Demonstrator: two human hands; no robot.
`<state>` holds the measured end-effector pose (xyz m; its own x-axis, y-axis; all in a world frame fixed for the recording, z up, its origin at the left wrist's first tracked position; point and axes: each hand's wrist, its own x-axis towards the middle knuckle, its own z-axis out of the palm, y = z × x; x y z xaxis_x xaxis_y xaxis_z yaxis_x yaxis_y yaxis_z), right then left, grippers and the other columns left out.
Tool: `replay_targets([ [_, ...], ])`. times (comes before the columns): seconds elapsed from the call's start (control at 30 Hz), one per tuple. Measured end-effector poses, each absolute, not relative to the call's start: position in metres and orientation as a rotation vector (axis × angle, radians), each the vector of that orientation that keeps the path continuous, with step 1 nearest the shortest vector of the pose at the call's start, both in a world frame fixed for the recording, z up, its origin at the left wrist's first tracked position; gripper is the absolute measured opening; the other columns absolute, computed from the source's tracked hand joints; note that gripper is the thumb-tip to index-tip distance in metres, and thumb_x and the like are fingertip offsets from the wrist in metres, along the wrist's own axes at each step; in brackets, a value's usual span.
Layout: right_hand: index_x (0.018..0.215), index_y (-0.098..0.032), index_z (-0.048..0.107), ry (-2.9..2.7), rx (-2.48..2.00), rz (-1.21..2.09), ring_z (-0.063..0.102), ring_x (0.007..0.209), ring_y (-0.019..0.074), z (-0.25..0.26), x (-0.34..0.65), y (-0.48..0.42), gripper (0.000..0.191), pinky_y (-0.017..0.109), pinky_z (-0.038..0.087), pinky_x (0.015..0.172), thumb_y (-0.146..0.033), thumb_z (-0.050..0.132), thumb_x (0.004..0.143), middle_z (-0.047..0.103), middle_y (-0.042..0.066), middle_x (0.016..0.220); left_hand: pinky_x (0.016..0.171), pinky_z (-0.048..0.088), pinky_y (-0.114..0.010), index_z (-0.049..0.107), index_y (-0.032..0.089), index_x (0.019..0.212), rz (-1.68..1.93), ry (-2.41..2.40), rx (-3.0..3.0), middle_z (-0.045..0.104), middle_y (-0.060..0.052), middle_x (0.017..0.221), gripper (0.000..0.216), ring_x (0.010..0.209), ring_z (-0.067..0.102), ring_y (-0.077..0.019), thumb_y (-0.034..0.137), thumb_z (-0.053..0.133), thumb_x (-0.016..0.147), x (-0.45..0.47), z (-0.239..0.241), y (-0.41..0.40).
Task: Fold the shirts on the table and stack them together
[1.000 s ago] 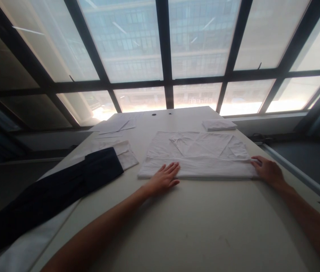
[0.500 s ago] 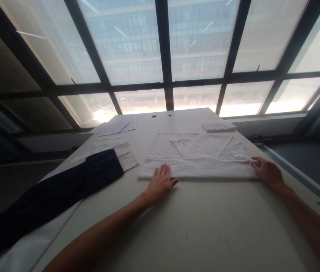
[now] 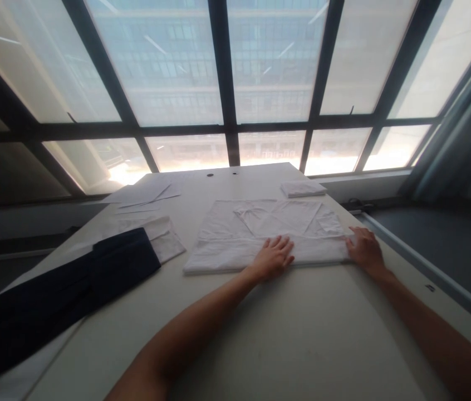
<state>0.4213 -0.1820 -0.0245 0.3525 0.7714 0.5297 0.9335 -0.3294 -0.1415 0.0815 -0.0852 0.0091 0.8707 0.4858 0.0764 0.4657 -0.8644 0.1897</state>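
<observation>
A white garment [image 3: 222,253], which looks like a shirt, lies on the white table [image 3: 227,334]. Its near part is folded over into a straight band, and creased cloth shows behind that. Flat on the band rests my left hand [image 3: 274,257], right of its middle, fingers stretched out. At the garment's right end, my right hand [image 3: 367,250] touches the edge with thumb and forefinger apart; its other fingers are partly curled.
Dark navy cloth [image 3: 122,262] lies along the left side, over white cloth [image 3: 47,356] and beside a folded pale piece [image 3: 168,239]. Paper sheets [image 3: 143,193] are at the back left. A small folded white cloth [image 3: 304,189] sits at the back right. Windows [image 3: 177,67] rise beyond.
My left hand has slid to the right along the folded band. My right hand stays by the right edge, its grip looking looser. The view has turned slightly right.
</observation>
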Motion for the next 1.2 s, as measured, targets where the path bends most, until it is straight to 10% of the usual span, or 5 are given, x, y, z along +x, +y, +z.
replay_targets([
  [0.57,0.157,-0.016,0.033,-2.046,-1.928,0.056,0.021,0.152,0.0240,-0.016,0.261,-0.148,0.060,0.045,0.017,0.122,-0.040,0.024,0.103,0.029,0.011,0.163,0.122,0.013,-0.054,0.024,0.025,0.160,0.246,0.734,2.932,0.023,-0.006,0.165,0.058,0.153,0.016,-0.0287,0.048,0.023,0.106,0.081,-0.001,-0.086],
  [1.2,0.158,-0.007,0.024,-1.618,-2.506,-0.005,0.022,0.151,0.0288,-0.028,0.423,-0.171,0.073,0.051,0.021,0.120,-0.052,0.020,0.101,0.025,0.019,0.163,0.122,0.008,-0.053,0.025,0.024,0.159,0.121,0.741,2.866,0.018,-0.005,0.167,0.061,0.154,0.010,-0.0279,0.053,0.022,0.105,0.080,0.002,-0.086],
])
